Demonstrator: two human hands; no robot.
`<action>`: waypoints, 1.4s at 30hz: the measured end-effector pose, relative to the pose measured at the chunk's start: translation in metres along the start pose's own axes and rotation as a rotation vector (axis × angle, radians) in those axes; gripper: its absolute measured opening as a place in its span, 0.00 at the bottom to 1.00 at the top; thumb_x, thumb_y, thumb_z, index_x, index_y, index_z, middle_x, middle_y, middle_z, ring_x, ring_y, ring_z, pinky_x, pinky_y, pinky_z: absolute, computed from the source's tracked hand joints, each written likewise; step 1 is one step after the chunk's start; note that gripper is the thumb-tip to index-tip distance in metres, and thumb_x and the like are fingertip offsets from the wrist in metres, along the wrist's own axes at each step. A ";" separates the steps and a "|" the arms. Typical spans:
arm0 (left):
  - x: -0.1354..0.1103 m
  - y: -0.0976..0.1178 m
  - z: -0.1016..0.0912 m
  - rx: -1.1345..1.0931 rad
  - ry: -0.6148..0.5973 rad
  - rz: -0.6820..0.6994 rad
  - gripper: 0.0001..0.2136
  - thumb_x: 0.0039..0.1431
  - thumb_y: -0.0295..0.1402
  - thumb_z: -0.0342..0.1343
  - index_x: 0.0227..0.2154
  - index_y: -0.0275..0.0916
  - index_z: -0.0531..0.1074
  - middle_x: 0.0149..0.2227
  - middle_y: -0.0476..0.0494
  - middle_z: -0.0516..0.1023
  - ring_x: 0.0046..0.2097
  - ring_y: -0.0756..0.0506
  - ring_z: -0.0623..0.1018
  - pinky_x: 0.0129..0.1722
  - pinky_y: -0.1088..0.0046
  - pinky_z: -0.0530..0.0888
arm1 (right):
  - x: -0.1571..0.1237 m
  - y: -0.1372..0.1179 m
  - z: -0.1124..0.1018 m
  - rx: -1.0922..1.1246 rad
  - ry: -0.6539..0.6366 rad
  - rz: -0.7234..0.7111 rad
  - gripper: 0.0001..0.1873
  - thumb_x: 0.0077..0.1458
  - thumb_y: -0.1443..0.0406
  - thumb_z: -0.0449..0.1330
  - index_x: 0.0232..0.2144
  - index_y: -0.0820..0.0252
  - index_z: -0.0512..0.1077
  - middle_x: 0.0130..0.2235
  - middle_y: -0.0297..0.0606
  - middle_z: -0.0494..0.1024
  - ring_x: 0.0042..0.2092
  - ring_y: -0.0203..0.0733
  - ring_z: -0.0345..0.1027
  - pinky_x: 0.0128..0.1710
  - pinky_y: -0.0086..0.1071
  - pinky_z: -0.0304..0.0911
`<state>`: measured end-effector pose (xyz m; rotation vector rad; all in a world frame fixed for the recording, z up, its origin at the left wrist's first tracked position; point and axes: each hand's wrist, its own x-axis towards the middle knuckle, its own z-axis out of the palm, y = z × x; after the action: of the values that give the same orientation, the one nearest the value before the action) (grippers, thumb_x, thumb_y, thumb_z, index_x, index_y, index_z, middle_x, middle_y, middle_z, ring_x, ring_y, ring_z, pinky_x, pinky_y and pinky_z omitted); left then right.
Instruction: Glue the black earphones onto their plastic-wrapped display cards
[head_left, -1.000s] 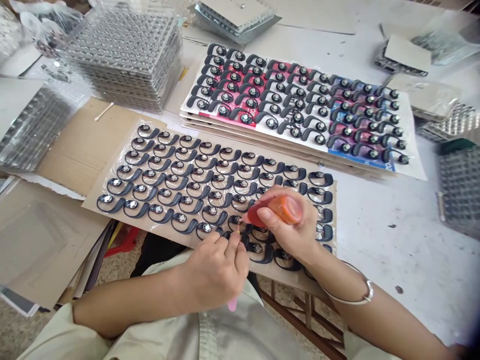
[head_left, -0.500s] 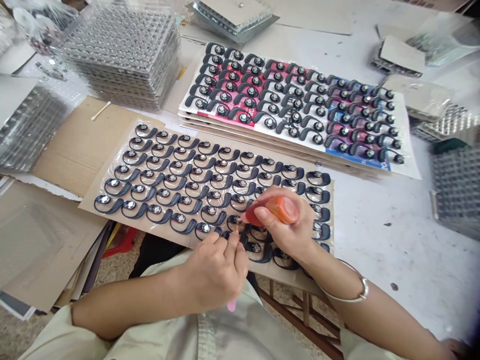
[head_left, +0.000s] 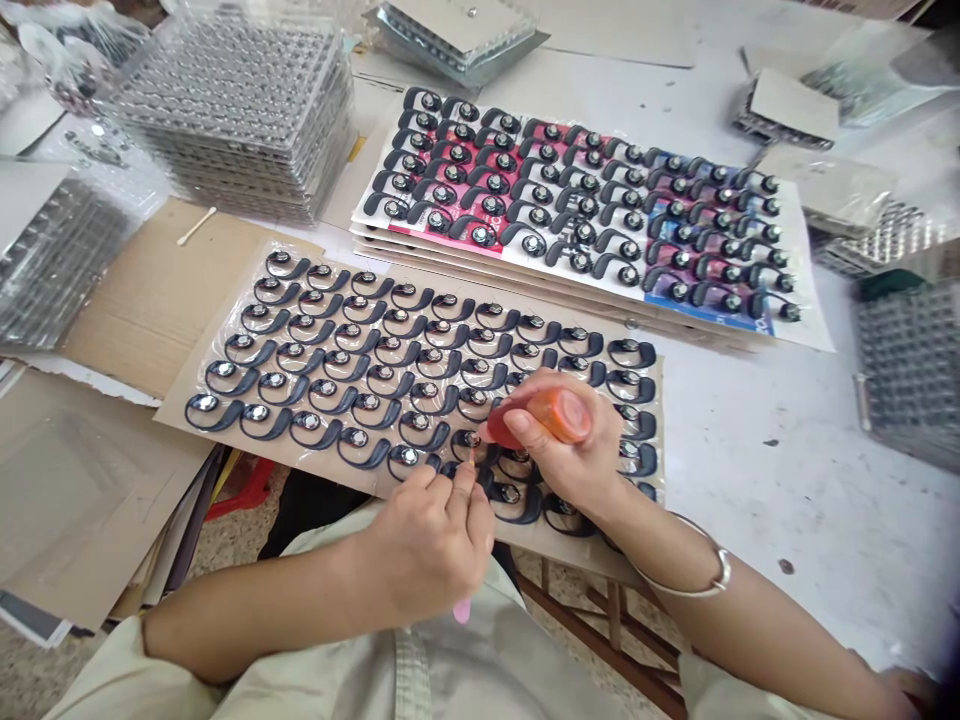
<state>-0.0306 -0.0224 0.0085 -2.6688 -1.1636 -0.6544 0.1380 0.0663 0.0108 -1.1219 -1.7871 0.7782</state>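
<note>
My left hand (head_left: 431, 535) is closed around a thin pink-handled stick tool (head_left: 462, 608). Its fine tip points up at a black curved piece with a shiny stone (head_left: 466, 440). In my right hand (head_left: 581, 455) a red-orange squeeze bottle (head_left: 561, 415) lies tilted, its narrow end down at that same piece. Both hands meet over the lower right of a cardboard sheet (head_left: 180, 390) covered in rows of these black curved pieces, most with a silvery stone at one end. My hands hide several pieces, and the contact at the two tips is too small to make out.
Behind the sheet lies a stack of printed boards (head_left: 480, 238) bearing more black curved pieces. A tall stack of clear trays with stones (head_left: 225, 110) stands at back left, and other trays (head_left: 907, 370) sit at right. A cotton swab (head_left: 196, 226) rests on brown cardboard (head_left: 142, 290).
The whole view has shifted slightly. Both hands keep almost the same pose over the same black piece, still gripping the stick tool and the bottle.
</note>
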 end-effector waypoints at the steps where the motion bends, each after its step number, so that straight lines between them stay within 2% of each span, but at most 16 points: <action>1: 0.000 0.000 0.000 0.001 -0.001 0.000 0.09 0.56 0.21 0.47 0.35 0.26 0.71 0.38 0.24 0.79 0.29 0.43 0.77 0.29 0.65 0.73 | 0.000 0.000 0.000 0.005 -0.001 0.007 0.10 0.51 0.55 0.64 0.29 0.54 0.70 0.25 0.32 0.75 0.25 0.38 0.68 0.25 0.33 0.65; 7: 0.001 0.000 0.000 0.002 0.024 -0.004 0.08 0.55 0.21 0.47 0.34 0.27 0.71 0.37 0.26 0.79 0.28 0.43 0.77 0.28 0.66 0.72 | 0.001 -0.002 0.000 0.045 0.002 0.016 0.10 0.52 0.55 0.64 0.29 0.53 0.70 0.24 0.32 0.75 0.24 0.37 0.68 0.24 0.32 0.64; 17: 0.001 0.000 -0.001 0.007 0.015 0.009 0.07 0.55 0.20 0.48 0.35 0.25 0.71 0.37 0.24 0.79 0.28 0.43 0.76 0.29 0.66 0.72 | 0.000 0.002 0.000 -0.010 0.007 -0.016 0.10 0.51 0.55 0.64 0.29 0.53 0.70 0.25 0.33 0.75 0.26 0.38 0.68 0.25 0.34 0.65; 30: 0.001 0.000 -0.002 -0.003 0.010 0.003 0.09 0.56 0.20 0.46 0.35 0.25 0.71 0.37 0.26 0.79 0.28 0.43 0.77 0.27 0.66 0.73 | 0.001 0.000 -0.001 0.029 0.026 -0.049 0.07 0.51 0.58 0.64 0.30 0.51 0.70 0.26 0.33 0.75 0.26 0.38 0.68 0.26 0.35 0.65; 37: 0.000 -0.001 -0.001 -0.001 -0.006 0.011 0.09 0.56 0.20 0.46 0.35 0.25 0.71 0.38 0.25 0.79 0.30 0.43 0.77 0.29 0.66 0.73 | 0.000 0.002 0.000 0.019 0.020 -0.100 0.06 0.51 0.61 0.65 0.31 0.51 0.70 0.26 0.32 0.76 0.26 0.38 0.69 0.26 0.34 0.66; 42: 0.002 -0.001 -0.003 0.010 0.006 0.005 0.08 0.56 0.20 0.47 0.35 0.26 0.71 0.37 0.26 0.79 0.29 0.43 0.77 0.29 0.66 0.73 | 0.001 0.003 -0.001 -0.006 0.042 -0.190 0.06 0.51 0.63 0.65 0.31 0.54 0.70 0.26 0.31 0.76 0.26 0.36 0.69 0.26 0.32 0.66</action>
<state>-0.0309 -0.0216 0.0121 -2.6588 -1.1549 -0.6539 0.1393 0.0681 0.0092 -0.9488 -1.8307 0.6322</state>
